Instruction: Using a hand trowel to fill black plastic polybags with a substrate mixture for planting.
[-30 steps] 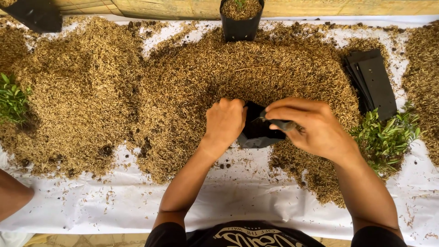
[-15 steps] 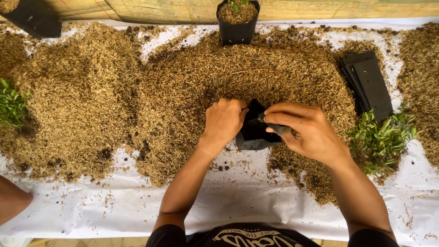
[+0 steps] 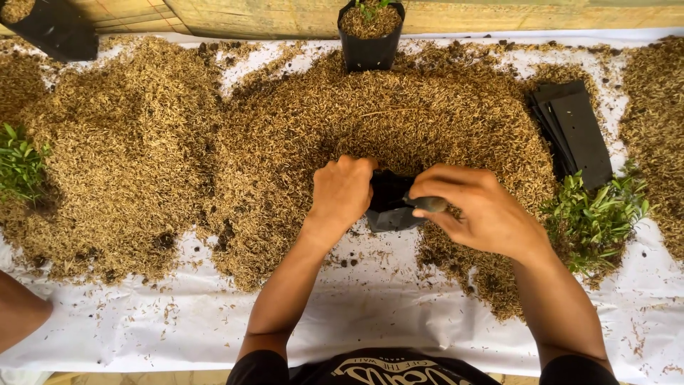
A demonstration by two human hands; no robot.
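Note:
My left hand [image 3: 343, 191] grips the left edge of a small black plastic planting bag [image 3: 390, 203] that sits at the near foot of a big heap of brown husk mix [image 3: 399, 114]. My right hand [image 3: 476, 208] pinches the bag's right edge between thumb and fingers. Both hands hold the bag's mouth between them. The bag's inside is dark and I cannot see what is in it.
A filled black bag with a seedling [image 3: 370, 28] stands at the back. Flat black bags [image 3: 573, 128] are stacked at right, green seedlings [image 3: 595, 214] lie beside them. More seedlings [image 3: 18, 164] lie at left. Another person's arm [image 3: 18, 314] shows at lower left. White sheet [image 3: 370, 314] covers the table.
Both hands and the bag have shifted slightly toward the heap. My grip on the bag's edges stays the same.

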